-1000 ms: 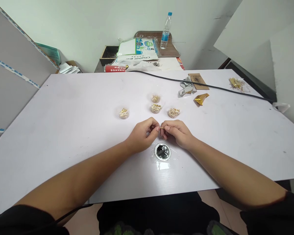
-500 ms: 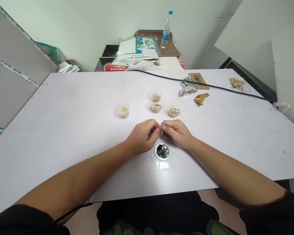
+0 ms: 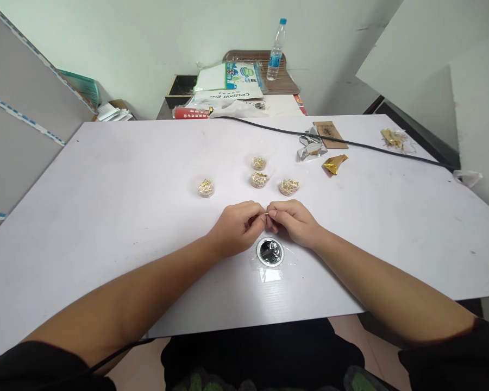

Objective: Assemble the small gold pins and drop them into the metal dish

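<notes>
My left hand (image 3: 244, 225) and my right hand (image 3: 292, 221) meet above the white table, fingertips pinched together. Between them is a thin gold strip (image 3: 266, 213), gripped at either end; most of it is hidden by the fingers. Just beyond my hands stand several small clear round cups filled with short thin gold and pale pieces: one cup (image 3: 206, 188) to the left, two in the middle, a nearer cup (image 3: 259, 180) and a farther cup (image 3: 258, 162), and another cup (image 3: 289, 187) to the right.
A round dark tabletop fitting (image 3: 270, 252) with clear tape lies below my hands. A black cable (image 3: 277, 129) crosses the far side, near silver foil (image 3: 312, 146), brown card (image 3: 331, 134) and a gold foil packet (image 3: 334, 164). A water bottle (image 3: 276, 51) stands behind the table.
Almost nothing differs. Both hands keep their pinch on the thin gold strip, with only a slight shift of the fingers; the cups have not moved.
</notes>
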The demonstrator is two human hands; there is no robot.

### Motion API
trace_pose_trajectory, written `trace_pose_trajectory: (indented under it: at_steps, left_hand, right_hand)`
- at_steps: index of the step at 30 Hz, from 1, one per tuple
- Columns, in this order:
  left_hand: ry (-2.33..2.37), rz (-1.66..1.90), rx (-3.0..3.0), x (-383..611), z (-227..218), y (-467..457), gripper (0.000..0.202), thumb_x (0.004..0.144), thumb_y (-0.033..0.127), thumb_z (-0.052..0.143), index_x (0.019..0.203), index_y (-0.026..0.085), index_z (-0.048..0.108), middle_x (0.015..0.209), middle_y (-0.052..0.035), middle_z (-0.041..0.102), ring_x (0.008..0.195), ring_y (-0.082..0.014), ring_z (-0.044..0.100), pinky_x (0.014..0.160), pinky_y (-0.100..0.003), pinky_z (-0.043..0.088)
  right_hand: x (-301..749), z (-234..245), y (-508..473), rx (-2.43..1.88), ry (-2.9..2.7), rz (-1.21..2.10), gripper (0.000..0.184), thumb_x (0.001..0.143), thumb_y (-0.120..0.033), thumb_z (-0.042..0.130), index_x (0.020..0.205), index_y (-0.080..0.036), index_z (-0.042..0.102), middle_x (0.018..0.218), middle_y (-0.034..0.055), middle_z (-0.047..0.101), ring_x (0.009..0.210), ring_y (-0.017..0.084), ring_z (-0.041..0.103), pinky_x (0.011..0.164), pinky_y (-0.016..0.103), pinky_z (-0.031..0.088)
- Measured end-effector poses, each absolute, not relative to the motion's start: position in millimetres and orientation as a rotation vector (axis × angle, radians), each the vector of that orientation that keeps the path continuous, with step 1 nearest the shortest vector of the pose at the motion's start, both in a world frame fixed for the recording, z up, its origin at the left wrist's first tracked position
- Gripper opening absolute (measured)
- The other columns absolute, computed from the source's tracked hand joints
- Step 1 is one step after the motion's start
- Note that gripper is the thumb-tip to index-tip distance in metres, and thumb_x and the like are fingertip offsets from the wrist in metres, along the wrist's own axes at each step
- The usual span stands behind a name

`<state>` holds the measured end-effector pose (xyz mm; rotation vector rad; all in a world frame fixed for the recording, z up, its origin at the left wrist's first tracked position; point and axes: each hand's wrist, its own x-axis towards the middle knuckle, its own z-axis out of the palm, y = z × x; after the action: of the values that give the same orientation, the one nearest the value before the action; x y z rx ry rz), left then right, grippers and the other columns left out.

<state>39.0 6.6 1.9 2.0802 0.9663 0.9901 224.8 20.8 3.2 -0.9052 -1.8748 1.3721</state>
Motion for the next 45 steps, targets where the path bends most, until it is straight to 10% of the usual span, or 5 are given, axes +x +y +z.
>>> trace_pose_trajectory:
  at_steps: [45]
  left_hand:
    - [0.789,0.763,2.058,36,3,6,0.025,0.096,0.027,0.037,0.083,0.017,0.055,0.077,-0.0021,0.064,0.07,-0.0125,0.057,0.068,-0.025,0.045]
  right_hand:
    - [231,-5,24,-0.604,-1.561,1.858,0.031,0.087,-0.029,0.055,0.059,-0.014,0.058,0.045,-0.0024,0.048,0.046,0.009,0.041,0.05,0.025,0.03]
